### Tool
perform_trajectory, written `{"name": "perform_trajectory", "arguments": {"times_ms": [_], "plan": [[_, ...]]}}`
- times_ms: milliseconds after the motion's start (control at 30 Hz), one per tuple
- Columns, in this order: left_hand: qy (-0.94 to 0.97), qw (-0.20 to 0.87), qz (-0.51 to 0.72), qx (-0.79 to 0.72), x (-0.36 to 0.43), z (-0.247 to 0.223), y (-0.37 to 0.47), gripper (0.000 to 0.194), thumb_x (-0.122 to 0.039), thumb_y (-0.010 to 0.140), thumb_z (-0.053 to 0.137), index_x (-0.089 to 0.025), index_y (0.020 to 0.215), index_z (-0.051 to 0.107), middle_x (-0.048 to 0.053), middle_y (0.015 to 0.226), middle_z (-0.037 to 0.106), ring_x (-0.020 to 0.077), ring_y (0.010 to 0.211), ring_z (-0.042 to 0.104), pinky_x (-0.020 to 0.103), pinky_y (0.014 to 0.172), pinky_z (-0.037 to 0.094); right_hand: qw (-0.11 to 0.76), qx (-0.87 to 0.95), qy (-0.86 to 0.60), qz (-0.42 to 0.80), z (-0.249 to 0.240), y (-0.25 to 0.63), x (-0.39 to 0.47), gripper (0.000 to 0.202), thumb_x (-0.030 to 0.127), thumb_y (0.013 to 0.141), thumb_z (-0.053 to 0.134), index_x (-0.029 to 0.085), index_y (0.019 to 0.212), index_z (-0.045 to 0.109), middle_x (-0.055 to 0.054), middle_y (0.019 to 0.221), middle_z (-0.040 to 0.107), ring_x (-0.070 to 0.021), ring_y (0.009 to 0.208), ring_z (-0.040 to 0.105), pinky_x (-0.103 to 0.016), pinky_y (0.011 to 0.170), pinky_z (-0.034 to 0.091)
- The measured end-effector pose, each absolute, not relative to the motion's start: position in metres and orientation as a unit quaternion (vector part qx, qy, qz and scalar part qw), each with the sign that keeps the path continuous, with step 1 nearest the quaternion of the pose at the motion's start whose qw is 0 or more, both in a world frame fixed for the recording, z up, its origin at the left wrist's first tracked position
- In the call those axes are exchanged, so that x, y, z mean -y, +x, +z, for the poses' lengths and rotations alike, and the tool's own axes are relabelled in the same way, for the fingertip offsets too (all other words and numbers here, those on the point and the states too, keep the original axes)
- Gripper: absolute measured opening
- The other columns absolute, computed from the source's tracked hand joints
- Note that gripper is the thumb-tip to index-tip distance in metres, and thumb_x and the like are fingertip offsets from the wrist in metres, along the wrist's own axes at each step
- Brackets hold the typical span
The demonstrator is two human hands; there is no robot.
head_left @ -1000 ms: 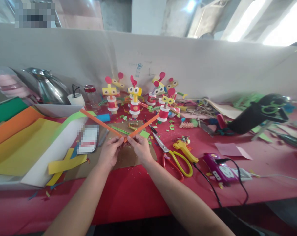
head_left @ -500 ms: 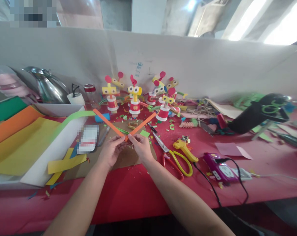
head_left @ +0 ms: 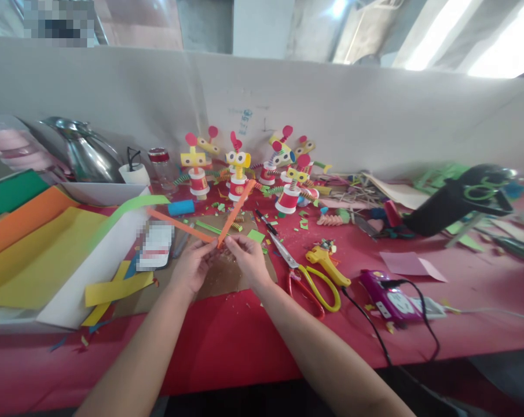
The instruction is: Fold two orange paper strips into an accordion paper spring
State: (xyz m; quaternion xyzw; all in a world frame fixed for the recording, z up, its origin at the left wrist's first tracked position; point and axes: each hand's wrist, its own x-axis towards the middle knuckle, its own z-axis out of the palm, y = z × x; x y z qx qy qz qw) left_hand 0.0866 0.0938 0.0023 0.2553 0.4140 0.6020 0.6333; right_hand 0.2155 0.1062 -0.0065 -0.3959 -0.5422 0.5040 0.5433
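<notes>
Two orange paper strips (head_left: pixel 237 213) meet in a V at my fingertips, above a brown cardboard sheet (head_left: pixel 253 272). My left hand (head_left: pixel 195 263) pinches the joined end from the left, and one strip slants away up and left from it. Thumb and fingers of my right hand (head_left: pixel 245 256) close on the same end from the right; the other strip rises steeply there. Just behind the hands lie a thin green strip (head_left: pixel 207 227) and a green paper square (head_left: pixel 256 236). Whether the strips are folded or glued at the join is hidden by my fingers.
Several paper-cup figures (head_left: pixel 238 188) stand at the back. Right of my hands lie scissors (head_left: pixel 285 253), a yellow glue gun (head_left: pixel 326 266) and a purple power socket (head_left: pixel 389 296). A white box (head_left: pixel 96 255) with coloured paper and a phone (head_left: pixel 155 246) are on the left.
The orange strips have swung to the left: the right one stands steeper, and the left one lies flatter, reaching over the phone. Both hands have barely moved.
</notes>
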Motion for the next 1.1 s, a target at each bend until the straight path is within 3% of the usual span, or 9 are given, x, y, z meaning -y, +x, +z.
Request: {"name": "perform_trajectory", "arguments": {"times_ms": [133, 333, 567, 733, 1100], "plan": [[0.241, 0.626, 0.621, -0.406, -0.094, 0.002, 0.086, 0.02, -0.016, 0.057, 0.079, -0.013, 0.074, 0.068, 0.001, 0.071, 0.067, 0.0085, 0.065, 0.061, 0.017, 0.058, 0.047, 0.527, 0.646, -0.419, 0.36, -0.01, 0.212, -0.102, 0.022, 0.028, 0.07, 0.07, 0.021, 0.091, 0.069, -0.002, 0.078, 0.065, -0.0131, 0.062, 0.057, -0.024, 0.058, 0.046], [0.208, 0.648, 0.612, -0.403, -0.09, 0.005, 0.089, 0.018, -0.012, 0.057, 0.078, -0.013, 0.069, 0.065, -0.001, 0.065, 0.064, 0.0084, 0.06, 0.059, 0.019, 0.057, 0.048, 0.541, 0.695, -0.408, 0.241, -0.007, 0.215, -0.098, 0.011, 0.02, 0.08, 0.06, 0.021, 0.083, 0.07, -0.002, 0.074, 0.064, -0.0153, 0.069, 0.059, -0.025, 0.066, 0.045], [0.222, 0.673, 0.587, -0.392, -0.089, 0.006, 0.09, 0.018, -0.014, 0.06, 0.077, -0.013, 0.073, 0.065, 0.001, 0.068, 0.065, 0.0095, 0.06, 0.058, 0.021, 0.055, 0.048, 0.541, 0.694, -0.406, 0.247, -0.009, 0.215, -0.098, 0.01, 0.017, 0.079, 0.061, 0.021, 0.082, 0.069, -0.001, 0.074, 0.065, -0.0159, 0.071, 0.059, -0.025, 0.068, 0.046], [0.274, 0.634, 0.605, -0.396, -0.086, 0.011, 0.089, 0.018, -0.017, 0.06, 0.078, -0.012, 0.073, 0.067, 0.001, 0.07, 0.066, 0.0097, 0.066, 0.06, 0.022, 0.064, 0.049, 0.563, 0.67, -0.392, 0.282, -0.011, 0.213, -0.098, 0.014, 0.021, 0.081, 0.06, 0.023, 0.091, 0.069, -0.003, 0.081, 0.066, -0.0174, 0.076, 0.059, -0.027, 0.072, 0.046], [0.3, 0.603, 0.616, -0.408, -0.084, 0.009, 0.088, 0.021, -0.019, 0.058, 0.08, -0.013, 0.074, 0.069, 0.001, 0.074, 0.067, 0.0133, 0.073, 0.063, 0.03, 0.078, 0.051, 0.592, 0.639, -0.376, 0.316, -0.022, 0.211, -0.104, 0.011, 0.024, 0.082, 0.06, 0.022, 0.086, 0.069, -0.002, 0.08, 0.065, -0.0167, 0.076, 0.059, -0.027, 0.073, 0.045]]}}
